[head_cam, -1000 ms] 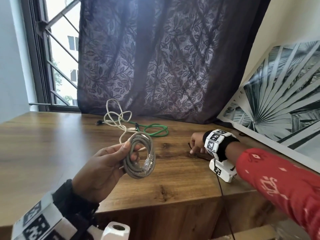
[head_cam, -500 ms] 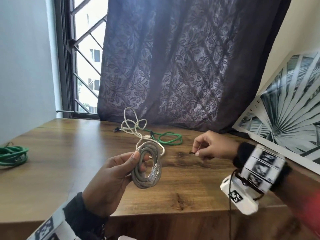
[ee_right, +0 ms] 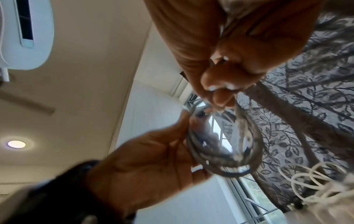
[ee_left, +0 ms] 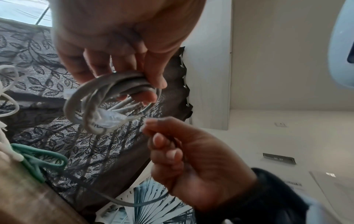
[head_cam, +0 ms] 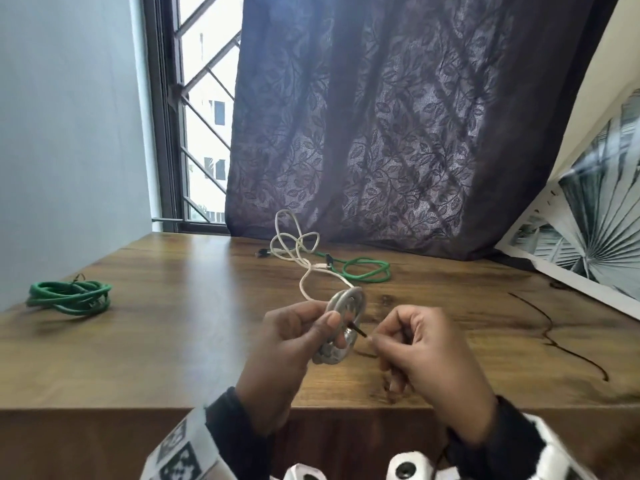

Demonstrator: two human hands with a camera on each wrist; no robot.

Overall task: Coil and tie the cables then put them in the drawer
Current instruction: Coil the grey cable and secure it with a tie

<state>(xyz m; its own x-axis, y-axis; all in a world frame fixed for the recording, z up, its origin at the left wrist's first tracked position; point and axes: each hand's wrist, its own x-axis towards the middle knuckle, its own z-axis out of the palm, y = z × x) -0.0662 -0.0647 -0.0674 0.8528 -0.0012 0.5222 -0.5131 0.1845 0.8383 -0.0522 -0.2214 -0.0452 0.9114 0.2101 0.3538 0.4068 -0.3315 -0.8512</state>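
Observation:
My left hand (head_cam: 325, 322) pinches a coiled grey cable (head_cam: 346, 306) upright above the wooden table (head_cam: 173, 341). My right hand (head_cam: 375, 337) pinches a thin dark tie (head_cam: 358, 331), whose tip reaches the coil's near side. In the left wrist view the left fingers (ee_left: 153, 84) curl round the grey coil (ee_left: 90, 97), with the right hand (ee_left: 182, 154) just below it. The right wrist view shows the coil (ee_right: 229, 151) against the left palm (ee_right: 153, 159), blurred. A clear plug (ee_left: 111, 116) hangs inside the loop.
A loose white cable (head_cam: 294, 251) and a loose green cable (head_cam: 363, 271) lie tangled at the table's back, under a dark curtain (head_cam: 398, 133). A coiled green cable (head_cam: 69, 297) lies at the far left. A framed leaf picture (head_cam: 588, 237) leans at the right.
My right hand has lifted off the table with the tie and come left to the coil. The left hand has drawn the coil toward the middle and turned it edge-on.

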